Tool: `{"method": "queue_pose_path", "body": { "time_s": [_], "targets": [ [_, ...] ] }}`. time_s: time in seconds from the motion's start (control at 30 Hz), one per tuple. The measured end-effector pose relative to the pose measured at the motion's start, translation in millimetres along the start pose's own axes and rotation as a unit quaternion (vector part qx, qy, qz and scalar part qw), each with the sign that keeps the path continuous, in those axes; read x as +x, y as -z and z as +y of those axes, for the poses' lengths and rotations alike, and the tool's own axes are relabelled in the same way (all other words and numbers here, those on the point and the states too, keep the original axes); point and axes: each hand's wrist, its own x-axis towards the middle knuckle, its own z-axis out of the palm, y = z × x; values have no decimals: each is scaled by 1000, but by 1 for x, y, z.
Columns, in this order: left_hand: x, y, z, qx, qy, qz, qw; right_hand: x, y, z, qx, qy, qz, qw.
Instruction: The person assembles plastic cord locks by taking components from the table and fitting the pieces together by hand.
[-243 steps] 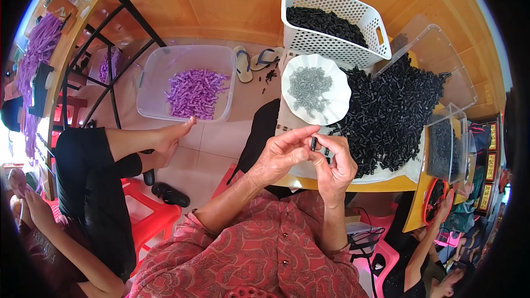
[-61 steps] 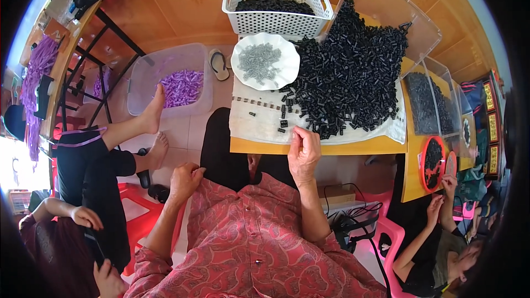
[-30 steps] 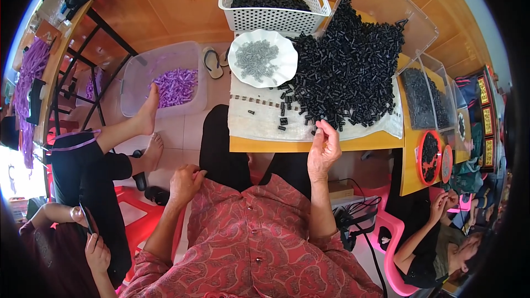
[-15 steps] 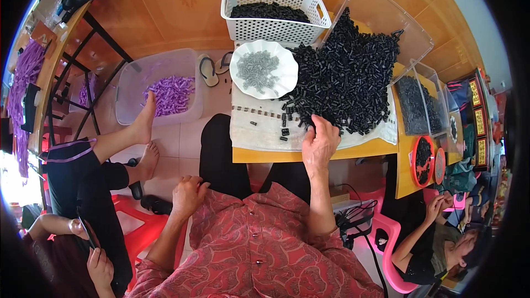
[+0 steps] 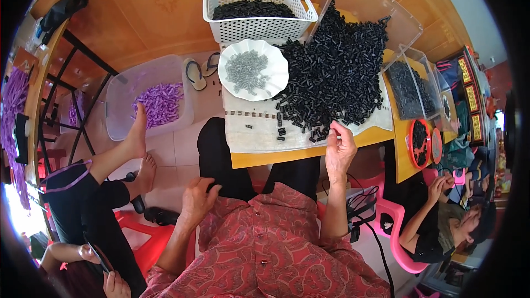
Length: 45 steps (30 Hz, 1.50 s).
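At the far left, 1 clear bin on the floor holds purple pieces, too many to count; 2 flip-flops lie just right of it. The left grip sits by the left thigh, well apart from the surface, fingers loosely bent with a gap between thumb and forefinger. On the surface, 1 white basket stands behind 1 white fluted plate of small clear pieces. 1 black piece lies alone on the white cloth. 1 heap of black pieces, uncountable, spreads to the right grip, whose fingertips are at its near edge; thumb and forefinger are close together, but I cannot tell whether they pinch a piece. Farther right stand 1 clear box and 1 red round tray.
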Motion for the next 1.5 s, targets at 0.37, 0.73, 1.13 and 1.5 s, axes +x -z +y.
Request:
{"method": "queue_pose_path", "body": {
  "time_s": [0.37, 0.73, 1.13, 1.5],
  "targets": [
    [71, -6, 45, -96, -78, 44, 991, -23, 4, -18, -38, 21, -45, 998],
    [68, -11, 63, -178, -54, 86, 979, -24, -11, -14, -60, 26, -45, 997],
    [71, -27, 93, -248, -97, 44, 963, -17, -6, -7, -111, 13, -46, 993],
    [75, -40, 98, -260, -101, 7, 960, -11, -15, -7, -120, 47, -49, 990]
  ]
}}
